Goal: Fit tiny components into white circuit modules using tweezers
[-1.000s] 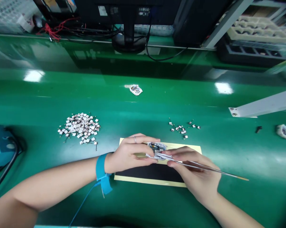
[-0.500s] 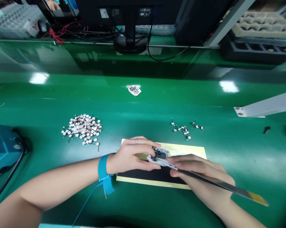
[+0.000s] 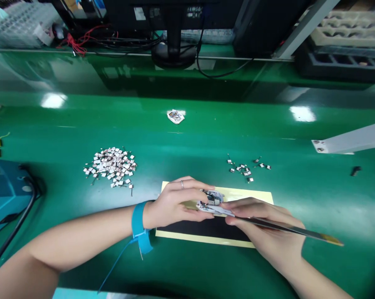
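My left hand [image 3: 181, 201], with a blue wrist strap [image 3: 139, 226], is closed around the edges of a small white device shell [image 3: 216, 209] with electronic parts inside. In my right hand [image 3: 268, 228] is a pair of tweezers [image 3: 283, 226], grey with a yellow end, pinched between thumb and fingers. Its tips reach to the shell's right side; what they touch is too small to make out. Both hands are above a black mat [image 3: 202, 230] with pale yellow borders.
A heap of small white parts with leads [image 3: 114, 164] lies left, and several similar parts [image 3: 245, 170] lie right. Another open white shell [image 3: 175, 116] sits farther back. A monitor stand [image 3: 174, 54], a grey bracket [image 3: 349, 139] and a blue box [image 3: 6, 195] surround the work area.
The rear end of the tweezers has swung up, so they lie flatter. The shell has tilted slightly in my left hand, showing more of its inside. The whole view has shifted a little.
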### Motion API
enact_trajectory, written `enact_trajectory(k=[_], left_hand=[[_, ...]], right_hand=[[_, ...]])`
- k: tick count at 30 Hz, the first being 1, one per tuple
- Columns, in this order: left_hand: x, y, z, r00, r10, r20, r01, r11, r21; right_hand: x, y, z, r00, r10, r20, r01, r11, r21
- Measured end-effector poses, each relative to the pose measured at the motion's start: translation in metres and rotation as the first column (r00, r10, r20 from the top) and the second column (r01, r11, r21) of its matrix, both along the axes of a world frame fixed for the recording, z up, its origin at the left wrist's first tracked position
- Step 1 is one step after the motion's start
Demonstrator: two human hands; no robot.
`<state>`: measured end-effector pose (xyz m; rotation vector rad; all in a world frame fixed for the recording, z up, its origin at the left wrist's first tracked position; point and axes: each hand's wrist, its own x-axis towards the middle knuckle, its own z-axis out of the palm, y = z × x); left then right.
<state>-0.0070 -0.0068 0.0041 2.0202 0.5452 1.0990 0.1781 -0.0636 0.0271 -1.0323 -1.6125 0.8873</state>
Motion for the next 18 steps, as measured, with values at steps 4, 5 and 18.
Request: enact_trajectory(k=[4,5,18], left_hand=[[0.0004,0.0002,0.0015,0.999,0.0,-0.04,0.001,1.0,0.018],[0.0009,0.0002,0.0019,0.999,0.004,-0.043,-0.003,1.0,0.022],[0.0014,-0.0006,0.0008,1.0,-0.017,-0.006,0.017,0.999,-0.034]], right_hand=[[-0.0008,-0.0003,0.0013,0.999,-0.021,0.028,0.021,1.0,0.017],[-0.0009,-0.0003,0.0021,0.999,-0.023,0.033,0.022,1.0,0.016],[0.005,-0.0032,0.0046,0.994,0.088,0.071,-0.09,0.995,0.031]])
